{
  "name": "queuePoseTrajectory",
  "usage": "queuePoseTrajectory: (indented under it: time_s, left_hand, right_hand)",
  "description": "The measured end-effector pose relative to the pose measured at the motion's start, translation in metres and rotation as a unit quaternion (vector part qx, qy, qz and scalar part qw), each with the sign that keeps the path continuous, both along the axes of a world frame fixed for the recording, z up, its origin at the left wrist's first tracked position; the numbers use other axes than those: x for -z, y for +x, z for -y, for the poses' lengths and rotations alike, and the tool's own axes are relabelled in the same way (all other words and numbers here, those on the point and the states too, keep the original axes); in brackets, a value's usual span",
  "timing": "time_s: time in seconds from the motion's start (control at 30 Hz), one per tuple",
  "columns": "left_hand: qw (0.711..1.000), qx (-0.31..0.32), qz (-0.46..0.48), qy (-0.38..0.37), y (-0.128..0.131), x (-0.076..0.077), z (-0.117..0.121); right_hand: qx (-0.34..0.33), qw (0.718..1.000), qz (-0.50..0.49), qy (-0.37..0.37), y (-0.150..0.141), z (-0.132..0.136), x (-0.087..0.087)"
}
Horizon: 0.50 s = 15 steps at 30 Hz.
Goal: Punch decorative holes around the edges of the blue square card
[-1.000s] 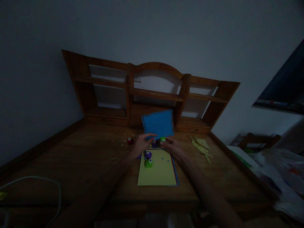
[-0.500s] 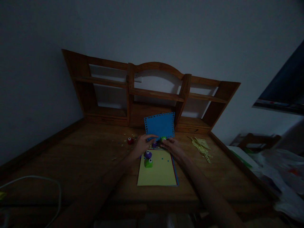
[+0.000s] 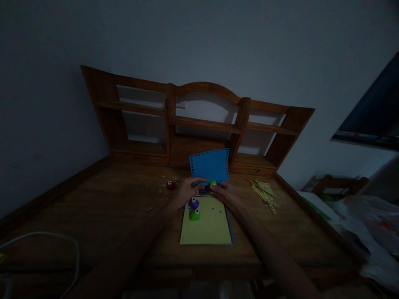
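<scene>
A sheet of blue paper (image 3: 209, 165) with punched holes along its edges stands tilted up behind my hands. My left hand (image 3: 187, 192) is closed at its lower left corner, fingertips on the paper. My right hand (image 3: 227, 194) grips a green craft punch (image 3: 213, 183) at the sheet's lower edge. Between the hands, a purple punch (image 3: 202, 191) is partly hidden. Nearer to me, another purple punch (image 3: 193, 203) and another green punch (image 3: 195, 214) with eye-like buttons sit on yellow paper (image 3: 207, 230). A red punch (image 3: 170, 185) is left of my left hand.
Cut yellow strips full of holes (image 3: 264, 193) lie on the right of the wooden desk (image 3: 118, 207). Small paper bits are scattered near the red punch. A wooden shelf (image 3: 205, 122) rises along the back. A white cable (image 3: 76, 249) curves at the front left.
My right hand and the green punch have shifted slightly to the left along the blue paper's lower edge. My left hand stays nearly in place.
</scene>
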State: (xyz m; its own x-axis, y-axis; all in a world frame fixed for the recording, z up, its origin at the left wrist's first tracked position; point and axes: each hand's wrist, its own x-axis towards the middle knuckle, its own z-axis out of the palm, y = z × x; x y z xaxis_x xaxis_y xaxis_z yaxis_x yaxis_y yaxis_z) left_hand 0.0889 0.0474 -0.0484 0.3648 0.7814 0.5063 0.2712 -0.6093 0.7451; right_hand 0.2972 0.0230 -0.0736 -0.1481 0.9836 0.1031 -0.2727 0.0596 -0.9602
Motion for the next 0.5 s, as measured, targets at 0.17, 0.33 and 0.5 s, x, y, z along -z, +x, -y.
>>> queuePoseTrajectory:
  time_s: [0.17, 0.33, 0.5]
  left_hand:
    - [1.000, 0.001, -0.005, -0.003, -0.0013, -0.0008, 0.0010]
    - [1.000, 0.003, 0.000, 0.005, -0.0014, -0.0006, 0.0000]
    - [1.000, -0.002, -0.014, -0.001, -0.0008, -0.0025, 0.0010]
  right_hand:
    - [0.011, 1.000, -0.008, 0.000, -0.0007, -0.0009, -0.0002]
    - [0.016, 1.000, 0.007, 0.005, 0.0002, -0.0006, -0.0005]
    - [0.022, 0.999, 0.028, 0.014, 0.0008, -0.0012, 0.0011]
